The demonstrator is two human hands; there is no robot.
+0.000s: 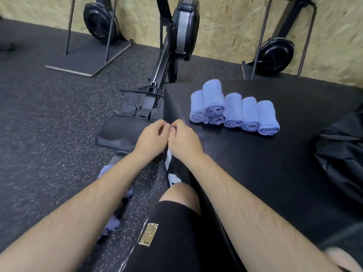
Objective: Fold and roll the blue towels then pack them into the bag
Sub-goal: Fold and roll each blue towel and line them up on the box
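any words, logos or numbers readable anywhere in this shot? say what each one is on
On the black shorts, a gold emblem: stylised marks, too blurred to read.
On the edge of the black box, white marks between the forearms: partly hidden, unreadable.
On the rolled blue towels, the black bag and the rowing machine: no text visible.
Nothing can be quoted.

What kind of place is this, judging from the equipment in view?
Most likely a gym: a rowing machine stands on speckled rubber flooring, and another flywheel machine stands against the wall.
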